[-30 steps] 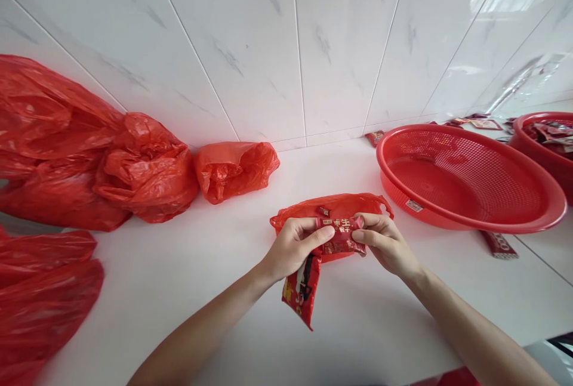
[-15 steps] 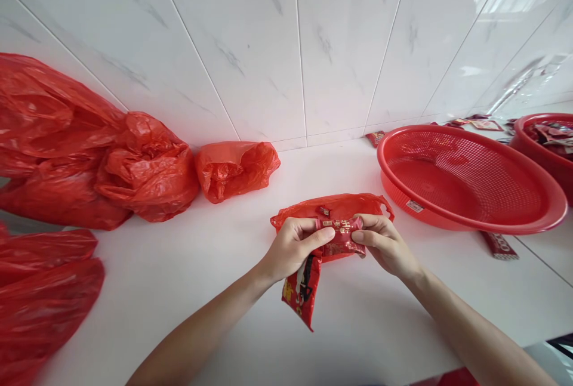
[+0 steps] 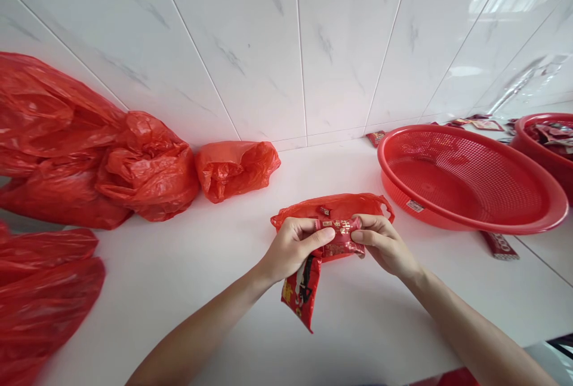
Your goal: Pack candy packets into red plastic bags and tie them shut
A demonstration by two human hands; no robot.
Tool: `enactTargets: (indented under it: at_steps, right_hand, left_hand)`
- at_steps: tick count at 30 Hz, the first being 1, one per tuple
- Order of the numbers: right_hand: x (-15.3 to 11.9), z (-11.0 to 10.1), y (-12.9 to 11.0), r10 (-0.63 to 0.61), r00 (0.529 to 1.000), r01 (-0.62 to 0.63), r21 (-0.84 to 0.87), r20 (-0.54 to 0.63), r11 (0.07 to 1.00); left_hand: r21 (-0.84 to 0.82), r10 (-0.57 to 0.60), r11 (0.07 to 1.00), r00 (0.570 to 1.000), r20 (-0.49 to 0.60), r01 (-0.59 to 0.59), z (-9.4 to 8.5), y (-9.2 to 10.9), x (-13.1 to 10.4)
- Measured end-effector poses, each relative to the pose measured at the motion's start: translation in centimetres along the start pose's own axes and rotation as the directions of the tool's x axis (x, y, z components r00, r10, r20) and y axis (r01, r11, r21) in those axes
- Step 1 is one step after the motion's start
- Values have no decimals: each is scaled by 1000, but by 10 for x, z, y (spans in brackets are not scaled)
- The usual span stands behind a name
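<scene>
Head view: our left hand and right hand pinch the red packet ends. We'd keep fingers tight over the small bag.

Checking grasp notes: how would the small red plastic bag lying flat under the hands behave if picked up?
The small red plastic bag is thin, crumpled film, so probably floppy and light. Its glossy surface suggests slipperiness. The handle loop looks easiest to pinch.

Two red baskets, two hands (both gripping one candy packet)
</scene>
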State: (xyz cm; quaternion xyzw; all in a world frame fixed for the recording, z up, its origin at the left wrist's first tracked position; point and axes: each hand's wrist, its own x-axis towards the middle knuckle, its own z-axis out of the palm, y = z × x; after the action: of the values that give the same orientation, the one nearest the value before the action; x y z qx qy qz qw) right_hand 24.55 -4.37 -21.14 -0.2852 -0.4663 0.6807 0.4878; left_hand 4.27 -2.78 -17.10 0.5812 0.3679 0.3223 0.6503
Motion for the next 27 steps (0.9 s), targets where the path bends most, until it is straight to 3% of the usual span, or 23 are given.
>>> enactTargets:
  at_steps: [27]
  right_hand:
    - [0,2,-1,10,1000,-10,-9,-12,1000]
  left_hand:
    - [-5,-48,999,998,40,48,-1,-1,0]
